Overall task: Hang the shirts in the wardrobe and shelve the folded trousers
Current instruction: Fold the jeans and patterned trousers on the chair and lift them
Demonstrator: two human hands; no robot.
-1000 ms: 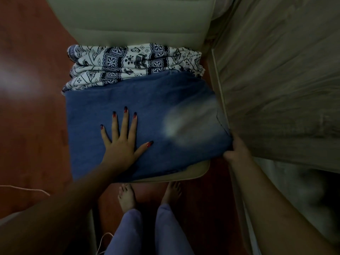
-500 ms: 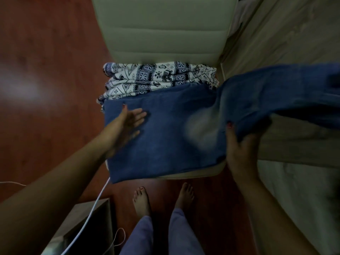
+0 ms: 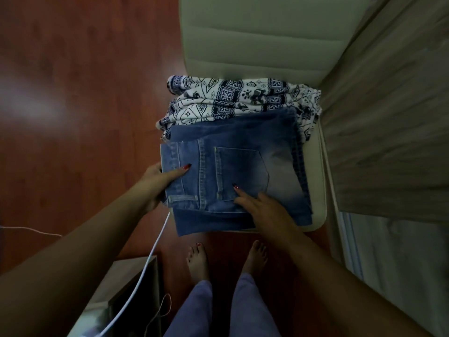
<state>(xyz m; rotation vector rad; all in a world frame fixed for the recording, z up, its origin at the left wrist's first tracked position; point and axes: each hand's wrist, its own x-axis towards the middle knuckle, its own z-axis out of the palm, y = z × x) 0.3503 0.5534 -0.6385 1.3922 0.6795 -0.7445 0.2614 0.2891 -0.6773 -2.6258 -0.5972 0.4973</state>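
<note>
Denim fills the middle of the head view: a pair of folded jeans lies on the seat of a pale padded chair, back pocket and belt loop facing up. The folded stack hangs slightly over the seat's front edge and reaches past its left edge. Behind the jeans, toward the chair's backrest, sits a folded patterned garment in white with dark blue print; the jeans overlap its front edge.

The left hand takes the jeans at their left side, by the waistband. Its grip is closed on the denim: the thumb, with a red nail, lies on top of the fabric and the other fingers are hidden under the edge. The right hand rests flat on the front part of the jeans, just below the pocket, with the fingers loosely spread and one fingertip on the pocket's lower seam; its grip is wide and holds nothing.

A wooden panel with a grey grain stands just beside the chair's right edge. The floor is reddish wood. Two bare feet stand on it close to the seat's front edge, below light purple trouser legs. A white cable runs from under the jeans' left corner down toward the lower left, past a small grey piece of furniture.
</note>
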